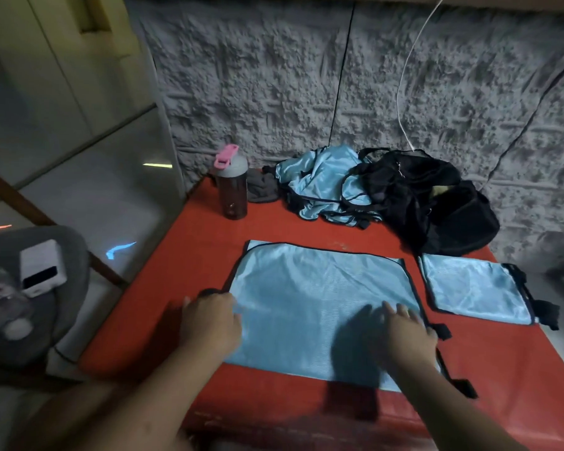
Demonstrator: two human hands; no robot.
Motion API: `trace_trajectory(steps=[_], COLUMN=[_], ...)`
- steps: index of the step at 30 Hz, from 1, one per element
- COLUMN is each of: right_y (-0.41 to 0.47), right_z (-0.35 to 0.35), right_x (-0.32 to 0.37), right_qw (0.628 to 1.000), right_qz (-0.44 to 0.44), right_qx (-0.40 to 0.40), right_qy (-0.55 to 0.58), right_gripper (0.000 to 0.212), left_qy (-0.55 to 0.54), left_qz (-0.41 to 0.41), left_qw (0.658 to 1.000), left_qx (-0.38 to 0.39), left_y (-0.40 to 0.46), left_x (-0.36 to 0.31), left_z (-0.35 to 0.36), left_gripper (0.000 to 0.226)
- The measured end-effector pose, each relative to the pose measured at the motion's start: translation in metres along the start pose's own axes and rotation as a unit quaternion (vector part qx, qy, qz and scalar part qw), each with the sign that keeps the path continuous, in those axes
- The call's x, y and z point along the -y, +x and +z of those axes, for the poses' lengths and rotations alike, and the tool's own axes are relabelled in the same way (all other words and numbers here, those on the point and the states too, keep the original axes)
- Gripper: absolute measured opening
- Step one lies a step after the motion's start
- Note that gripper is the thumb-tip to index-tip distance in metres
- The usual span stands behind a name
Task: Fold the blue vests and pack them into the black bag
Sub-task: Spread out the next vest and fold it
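Note:
A light-blue vest (313, 288) with black trim lies flat, folded once, in the middle of the red table (274, 229). My left hand (210, 317) rests on its left edge, fingers turned down at the hem. My right hand (404, 330) lies flat on its right part with fingers spread. A smaller folded blue vest (476, 288) sits to the right. A heap of unfolded blue vests (319, 183) lies at the back. The black bag (437, 203) stands at the back right, beside the heap, touching it.
A dark bottle with a grey lid and pink clip (231, 187) stands at the table's back left, a grey cloth (262, 190) beside it. A grey chair with a white device (43, 268) is at the left. A textured wall is right behind the table.

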State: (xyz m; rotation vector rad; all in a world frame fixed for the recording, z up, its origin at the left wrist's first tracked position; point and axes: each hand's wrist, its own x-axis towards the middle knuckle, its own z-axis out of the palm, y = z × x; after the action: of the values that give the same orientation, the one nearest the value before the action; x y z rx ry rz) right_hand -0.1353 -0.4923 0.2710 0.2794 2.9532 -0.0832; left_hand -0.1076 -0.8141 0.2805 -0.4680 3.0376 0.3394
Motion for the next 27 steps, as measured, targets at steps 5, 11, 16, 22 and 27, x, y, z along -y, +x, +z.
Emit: trace_trajectory(steps=[5,11,16,22,27], right_y=[-0.019,-0.024,-0.023,-0.018,0.007], right_z=[0.007,0.049,0.059,0.076,0.063], right_x=[0.072,0.163,0.175,0.104,-0.004], right_qw=[0.977,0.940,0.962,0.972,0.993], right_qz=[-0.178,-0.325,-0.272,-0.216,-0.094], right_qx=[-0.033,-0.037,0.002,-0.072,-0.062], right_qy=[0.116,0.091,0.035,0.049,0.022], right_gripper=[0.043,0.058,0.092,0.069,0.085], left_qy=[0.028,0.019,-0.017,0.037,0.044], left_qz=[-0.082,0.068,0.205,0.214,0.193], left_qw=[0.993,0.993,0.978,0.976,0.980], left_qx=[0.077,-0.094,-0.036,-0.003,-0.018], left_y=[-0.018,-0.013,0.002,-0.002,-0.002], left_x=[0.027,0.009,-0.014,-0.003,-0.005], left_z=[-0.005,0.015,0.050,0.087,0.090], left_gripper=[0.053,0.032,0.054,0.067,0.068])
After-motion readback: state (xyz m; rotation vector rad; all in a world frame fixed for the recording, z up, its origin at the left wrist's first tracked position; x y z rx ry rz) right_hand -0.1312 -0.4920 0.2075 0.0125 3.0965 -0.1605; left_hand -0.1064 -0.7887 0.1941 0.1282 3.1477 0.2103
